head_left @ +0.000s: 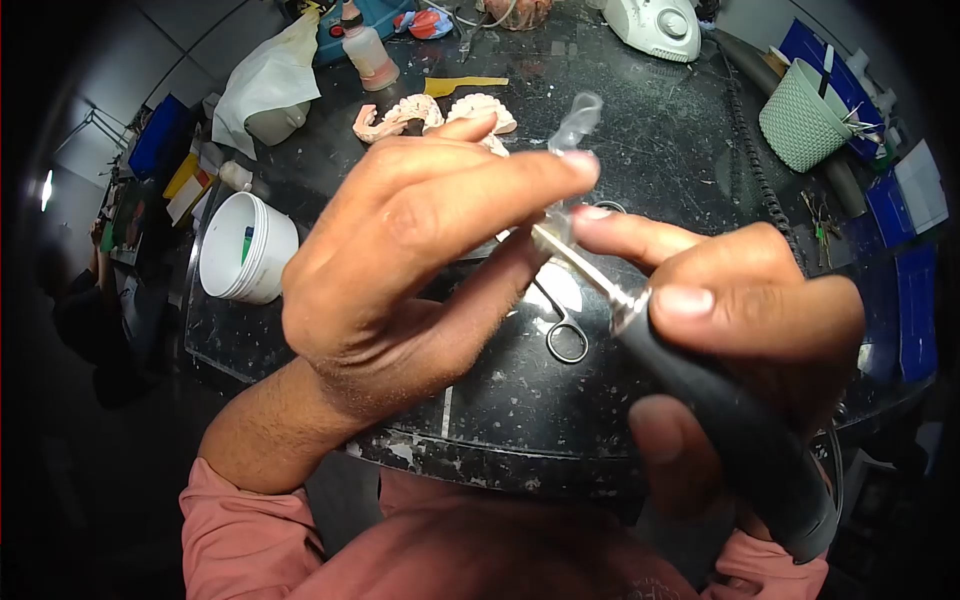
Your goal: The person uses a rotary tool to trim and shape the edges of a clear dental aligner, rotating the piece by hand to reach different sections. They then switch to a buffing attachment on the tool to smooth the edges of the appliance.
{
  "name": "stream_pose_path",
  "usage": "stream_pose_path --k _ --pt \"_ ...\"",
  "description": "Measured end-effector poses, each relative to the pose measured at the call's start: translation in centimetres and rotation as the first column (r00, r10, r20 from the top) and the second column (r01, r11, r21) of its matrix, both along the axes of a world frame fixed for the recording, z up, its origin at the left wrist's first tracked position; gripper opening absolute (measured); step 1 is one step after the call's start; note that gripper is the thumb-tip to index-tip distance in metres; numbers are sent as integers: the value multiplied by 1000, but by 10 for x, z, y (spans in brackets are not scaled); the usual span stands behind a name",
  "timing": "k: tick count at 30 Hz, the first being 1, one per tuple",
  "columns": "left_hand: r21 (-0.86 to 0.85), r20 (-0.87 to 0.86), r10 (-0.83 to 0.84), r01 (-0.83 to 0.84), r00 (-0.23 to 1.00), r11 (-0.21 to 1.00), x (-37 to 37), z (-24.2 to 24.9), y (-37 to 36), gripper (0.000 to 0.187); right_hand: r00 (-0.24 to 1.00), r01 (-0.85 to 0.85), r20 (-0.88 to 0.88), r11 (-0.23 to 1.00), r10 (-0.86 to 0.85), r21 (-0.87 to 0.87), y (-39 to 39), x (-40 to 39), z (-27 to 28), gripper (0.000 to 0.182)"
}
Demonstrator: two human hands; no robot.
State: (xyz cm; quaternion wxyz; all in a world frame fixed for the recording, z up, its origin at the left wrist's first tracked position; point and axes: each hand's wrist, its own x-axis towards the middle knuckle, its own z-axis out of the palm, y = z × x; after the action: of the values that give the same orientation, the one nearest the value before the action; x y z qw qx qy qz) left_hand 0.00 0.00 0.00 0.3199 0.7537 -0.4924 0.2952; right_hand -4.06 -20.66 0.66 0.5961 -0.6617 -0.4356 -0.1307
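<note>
Between the thumb and fingers of my left hand (400,235) is a clear, thin plastic dental tray (577,122), its curved end sticking up past the fingertips. My right hand (755,295) grips a black rotary handpiece (740,425) like a pen. The handpiece's metal bit (585,265) reaches to the lower part of the tray, right at my left fingertips. My right index finger is stretched toward the tray, close to the left thumb and fingers. Below the hands, a pair of scissors (568,343) lies on the black table (510,410), partly hidden.
Pinkish dental models (400,117) and a yellow strip (465,86) lie behind my hands. A white bucket (275,262) and a bottle (368,58) stand left. At right are a white control unit (655,28), coiled cord (750,165) and green basket (800,120). Another person (88,310) is far left.
</note>
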Motion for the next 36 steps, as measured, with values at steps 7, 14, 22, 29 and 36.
stream_pose_path --k 7,14,22,29,36 --pt "-91 -204 190 -212 960 973 -10 5 -13 42 940 230 -304 944 -154 234 6 -8 4 43" --pt "-56 -224 179 -196 958 979 -9 8 -12 35 985 100 -148 989 -84 104 -6 4 -1 41" --pt "-51 -245 214 -233 946 971 -8 10 -14 29 995 47 79 995 -54 89 -9 21 -13 40" --pt "4 -233 221 -226 947 974 -7 13 -12 30 988 18 151 999 -10 -49 -15 25 -8 40" --pt "-4 -274 233 -243 933 970 -10 14 -15 27 982 54 180 999 -53 2 -10 27 -14 41"
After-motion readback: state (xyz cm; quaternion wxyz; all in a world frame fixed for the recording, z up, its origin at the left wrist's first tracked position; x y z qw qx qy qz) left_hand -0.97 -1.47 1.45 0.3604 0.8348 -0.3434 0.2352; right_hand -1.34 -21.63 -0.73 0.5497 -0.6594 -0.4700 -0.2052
